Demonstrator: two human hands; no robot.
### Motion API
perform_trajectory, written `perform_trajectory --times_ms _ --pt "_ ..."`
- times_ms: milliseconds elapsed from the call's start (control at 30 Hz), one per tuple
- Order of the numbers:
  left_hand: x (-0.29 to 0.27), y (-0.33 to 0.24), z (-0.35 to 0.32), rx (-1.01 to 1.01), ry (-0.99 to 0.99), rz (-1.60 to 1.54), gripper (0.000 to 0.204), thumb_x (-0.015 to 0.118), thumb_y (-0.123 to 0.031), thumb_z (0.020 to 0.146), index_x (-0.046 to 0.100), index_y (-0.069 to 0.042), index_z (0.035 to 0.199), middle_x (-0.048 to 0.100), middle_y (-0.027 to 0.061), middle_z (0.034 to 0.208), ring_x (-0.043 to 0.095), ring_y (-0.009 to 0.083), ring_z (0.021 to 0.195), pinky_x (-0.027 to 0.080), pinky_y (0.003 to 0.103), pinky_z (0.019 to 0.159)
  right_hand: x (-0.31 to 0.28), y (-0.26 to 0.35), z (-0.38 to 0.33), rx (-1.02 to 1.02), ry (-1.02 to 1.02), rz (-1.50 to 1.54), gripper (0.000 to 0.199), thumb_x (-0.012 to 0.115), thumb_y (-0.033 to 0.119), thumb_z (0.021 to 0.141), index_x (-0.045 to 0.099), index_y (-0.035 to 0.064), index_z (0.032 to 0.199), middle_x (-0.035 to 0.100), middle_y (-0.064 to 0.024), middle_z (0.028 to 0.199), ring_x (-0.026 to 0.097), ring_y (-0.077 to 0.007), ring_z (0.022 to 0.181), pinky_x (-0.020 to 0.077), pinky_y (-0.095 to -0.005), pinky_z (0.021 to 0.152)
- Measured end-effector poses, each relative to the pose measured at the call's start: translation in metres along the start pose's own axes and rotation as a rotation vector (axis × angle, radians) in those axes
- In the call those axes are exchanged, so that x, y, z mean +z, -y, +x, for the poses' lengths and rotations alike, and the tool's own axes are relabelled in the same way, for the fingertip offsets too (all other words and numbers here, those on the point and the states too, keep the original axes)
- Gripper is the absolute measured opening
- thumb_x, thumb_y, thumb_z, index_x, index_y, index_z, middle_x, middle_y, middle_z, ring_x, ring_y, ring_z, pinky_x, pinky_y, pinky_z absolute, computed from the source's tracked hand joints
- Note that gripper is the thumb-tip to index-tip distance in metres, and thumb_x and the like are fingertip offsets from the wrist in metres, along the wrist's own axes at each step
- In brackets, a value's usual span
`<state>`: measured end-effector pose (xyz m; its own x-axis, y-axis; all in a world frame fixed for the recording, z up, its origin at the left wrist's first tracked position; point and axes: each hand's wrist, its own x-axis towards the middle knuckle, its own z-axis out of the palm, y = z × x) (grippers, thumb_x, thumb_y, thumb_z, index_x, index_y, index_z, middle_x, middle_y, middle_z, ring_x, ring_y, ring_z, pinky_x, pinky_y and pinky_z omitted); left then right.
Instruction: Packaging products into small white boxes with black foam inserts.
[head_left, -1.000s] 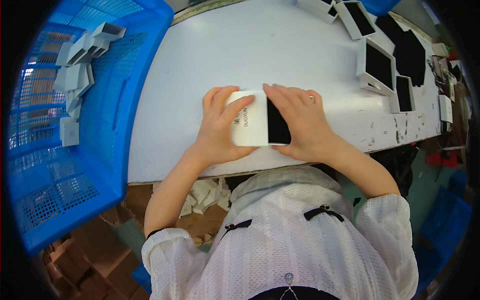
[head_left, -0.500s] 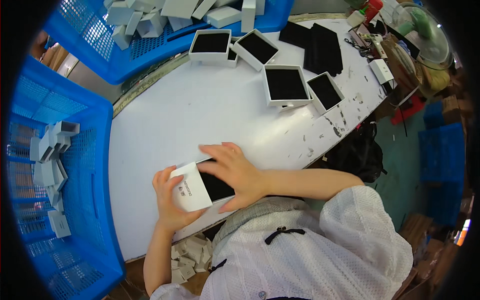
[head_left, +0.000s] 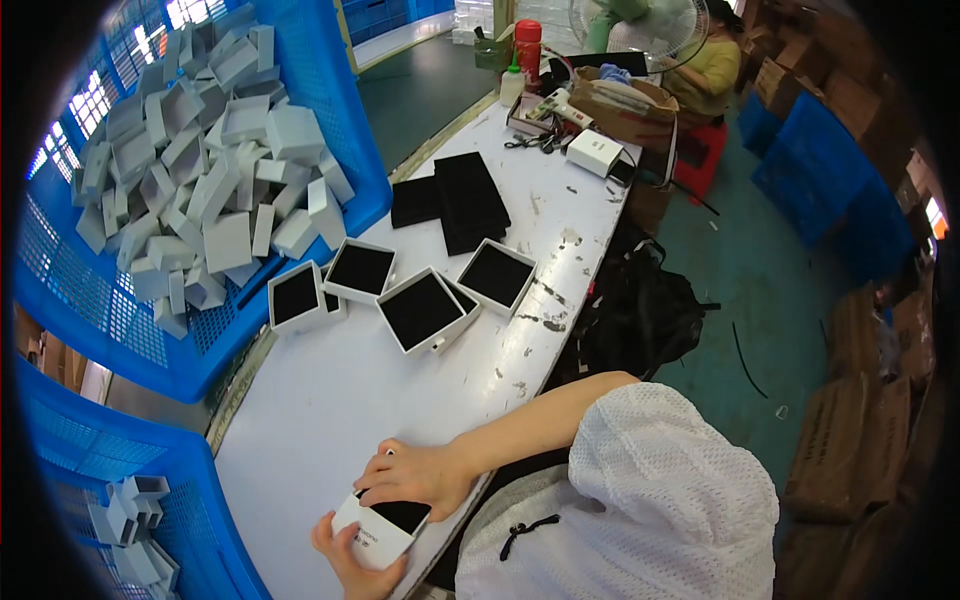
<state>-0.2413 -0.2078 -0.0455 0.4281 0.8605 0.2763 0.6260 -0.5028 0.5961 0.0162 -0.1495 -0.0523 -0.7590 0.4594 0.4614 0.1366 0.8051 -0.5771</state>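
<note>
On the table near me, a white box sleeve (head_left: 366, 535) with dark print is gripped by my left hand (head_left: 352, 568), thumb on one edge and fingers round the other. A shallow box tray with a black lining (head_left: 405, 514) sticks partly out of the sleeve's far end. My right hand (head_left: 425, 477) is closed over the tray's far end, fingers bent across it. The tray's far edge is hidden under that hand. Farther up the table are several white trays with black linings (head_left: 420, 310), some stacked. Black flat pads (head_left: 468, 203) are beyond them.
A blue crate (head_left: 378, 190) heaped with white box sleeves (head_left: 230, 185) stands at the far left; another blue crate (head_left: 215, 500) with fewer is nearer. A small white box (head_left: 594, 153), bottles and a fan (head_left: 640, 30) stand far off. Another person (head_left: 712, 65) sits beyond.
The view has swung toward the table's far end, bringing the full crate and the fan into sight. My right hand's fingers, spread before, are now bent closer over the tray.
</note>
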Motion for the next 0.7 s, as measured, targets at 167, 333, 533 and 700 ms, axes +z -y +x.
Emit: perform_trajectory --times_ms 167,333,533,700 --pt "0.003 0.000 0.003 -0.014 0.114 -0.092 0.077 0.080 -0.030 0.043 0.043 -0.009 0.108 0.035 0.0192 0.125 0.035 0.0361 0.114 0.031 0.048 0.096 -0.002 0.002 -0.007 0.096 0.119 0.130 0.096 0.074 0.020 0.048 0.033 -0.0009 0.132 0.046 -0.0182 0.125 0.042 -0.0323 0.116 0.0262 -0.0454 0.095" --pt "0.017 -0.005 -0.008 -0.028 -0.032 -0.119 0.074 0.080 -0.032 0.047 0.043 -0.009 0.107 0.035 0.0189 0.127 0.036 0.0347 0.116 0.031 0.047 0.096 0.015 0.010 -0.003 0.126 -0.273 0.313 0.090 0.071 0.022 0.056 0.031 -0.0007 0.134 0.045 -0.0169 0.126 0.042 -0.0328 0.115 0.0262 -0.0459 0.097" --pt "0.019 -0.005 -0.014 -0.037 -0.168 -0.109 0.068 0.079 -0.031 0.057 0.043 -0.011 0.110 0.034 0.0219 0.129 0.034 0.0382 0.118 0.033 0.052 0.094 0.025 0.023 0.016 0.075 -0.404 0.216 0.081 0.067 0.031 0.065 0.034 0.0007 0.132 0.040 -0.0183 0.132 0.039 -0.0336 0.120 0.0219 -0.0541 0.101" --pt "0.034 -0.026 -0.005 0.054 -0.175 -0.125 0.069 0.078 -0.031 0.060 0.045 -0.005 0.115 0.040 0.0204 0.123 0.035 0.0363 0.114 0.029 0.048 0.096 0.037 0.032 0.034 -0.073 -0.313 0.276 0.084 0.071 0.034 0.067 0.031 0.0045 0.135 0.025 -0.0270 0.141 0.027 -0.0412 0.130 0.0181 -0.0618 0.099"
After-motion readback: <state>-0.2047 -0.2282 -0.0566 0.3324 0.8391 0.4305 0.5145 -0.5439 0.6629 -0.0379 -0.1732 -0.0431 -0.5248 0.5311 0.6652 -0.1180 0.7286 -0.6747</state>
